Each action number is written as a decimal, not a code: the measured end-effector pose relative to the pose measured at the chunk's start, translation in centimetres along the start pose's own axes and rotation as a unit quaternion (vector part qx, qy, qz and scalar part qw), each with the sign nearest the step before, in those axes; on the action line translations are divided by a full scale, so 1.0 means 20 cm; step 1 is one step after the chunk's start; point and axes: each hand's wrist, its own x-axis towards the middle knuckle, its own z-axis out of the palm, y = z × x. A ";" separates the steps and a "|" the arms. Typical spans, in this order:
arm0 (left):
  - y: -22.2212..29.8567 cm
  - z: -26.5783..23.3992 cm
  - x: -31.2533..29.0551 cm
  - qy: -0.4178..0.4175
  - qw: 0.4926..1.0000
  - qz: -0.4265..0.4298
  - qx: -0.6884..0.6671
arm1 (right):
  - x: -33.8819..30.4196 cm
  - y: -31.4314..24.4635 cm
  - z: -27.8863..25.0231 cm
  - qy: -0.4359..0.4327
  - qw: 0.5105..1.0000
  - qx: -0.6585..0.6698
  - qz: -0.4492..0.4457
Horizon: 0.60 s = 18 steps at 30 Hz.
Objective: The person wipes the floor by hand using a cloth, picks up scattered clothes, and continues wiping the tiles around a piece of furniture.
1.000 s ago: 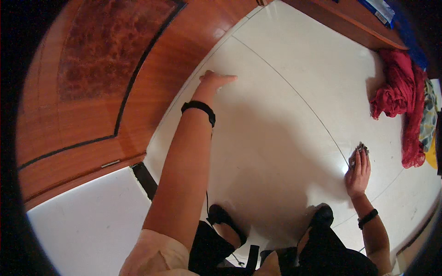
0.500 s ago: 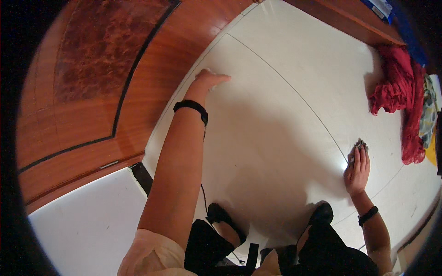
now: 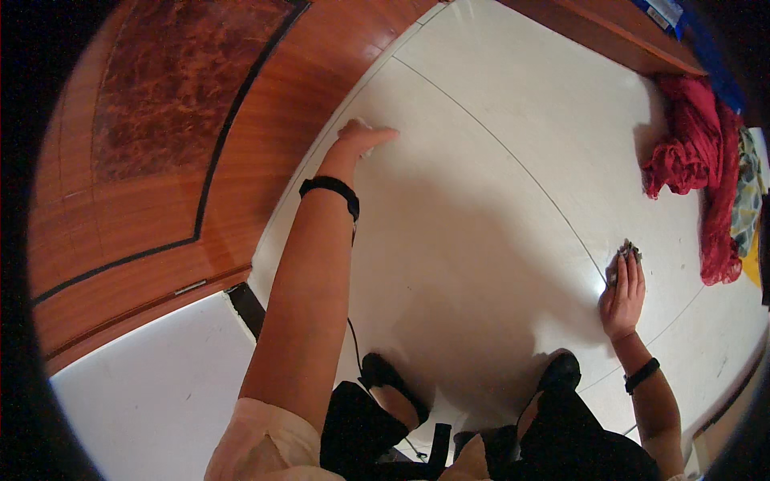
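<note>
At the far left of the floor my left hand [image 3: 355,140] is pressed low beside the wooden panel's foot, thumb pointing right. Under its palm shows the edge of a whitish cloth [image 3: 367,152]; the hand hides most of it and most of the fingers. On the right, my right hand [image 3: 623,303] lies with fingers together over a crumpled dark grey rag [image 3: 630,253] on the pale tiles. The rag pokes out past the fingertips and along the hand's left side. Both wrists wear black bands.
A brown wooden door-like panel [image 3: 273,136] stands on the left, with a white surface [image 3: 160,393] below it. Red fabric [image 3: 682,152] and patterned cloth [image 3: 746,192] lie at right on the tiled floor [image 3: 465,216]. My dark shoes [image 3: 559,372] stand near.
My left hand and forearm have shifted very slightly left, with the whitish cloth under the palm. My right hand keeps its place on the dark grey rag.
</note>
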 end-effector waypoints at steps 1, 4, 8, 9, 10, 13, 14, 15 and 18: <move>0.00 -0.01 0.01 0.000 1.000 -0.001 0.000 | 0.00 0.00 0.00 0.003 1.000 0.003 -0.001; -0.01 0.00 0.02 0.000 1.000 0.002 0.001 | 0.00 0.00 0.01 0.001 1.000 0.001 0.001; -0.04 0.03 0.02 0.029 0.998 0.046 -0.027 | 0.00 0.01 0.01 0.003 1.000 0.005 -0.009; -0.05 0.04 0.01 0.048 0.997 0.049 -0.036 | 0.00 0.01 0.01 0.002 1.000 0.006 -0.009; -0.04 0.03 0.01 0.047 0.997 0.048 -0.036 | 0.00 0.01 0.01 -0.004 1.000 0.001 -0.005; -0.04 0.02 0.03 0.033 0.999 0.016 0.008 | 0.00 0.01 0.01 -0.010 1.000 -0.001 -0.002; -0.04 0.01 0.04 0.023 1.000 0.015 0.000 | 0.00 0.00 0.01 -0.009 1.000 0.002 -0.003; -0.03 0.01 0.04 0.014 1.000 0.016 -0.008 | 0.00 0.01 0.01 -0.008 1.000 0.002 -0.003; -0.03 0.02 0.00 -0.002 0.999 0.040 -0.013 | -0.01 0.02 0.00 -0.004 1.000 0.004 0.009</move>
